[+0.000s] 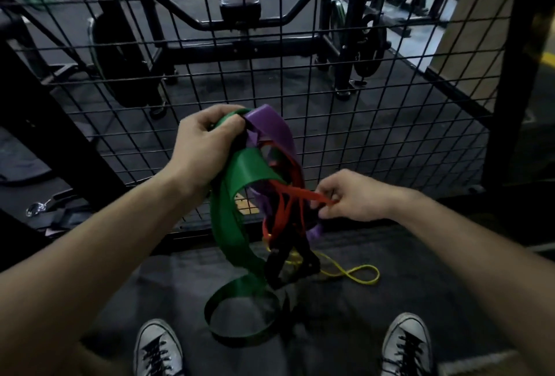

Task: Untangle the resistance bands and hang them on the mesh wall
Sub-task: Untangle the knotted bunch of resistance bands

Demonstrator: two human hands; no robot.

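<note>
The dark rubber gym floor [360,315] lay underfoot, with two grey laced sneakers [157,348] at the bottom edge. On it rested the lower loop of the wide green band [231,231] and a thin yellow band [357,275], beside a black band [279,267] hanging in the tangle. Higher up, the right hand [351,195] pinched a strand of the red band [288,195] between thumb and curled fingers, drawing it sideways. The left hand [204,147] was clenched around the top of the bundle, where green met the purple band [273,129]. Just behind stood the black mesh wall [375,111], with weight machines beyond it.
</note>
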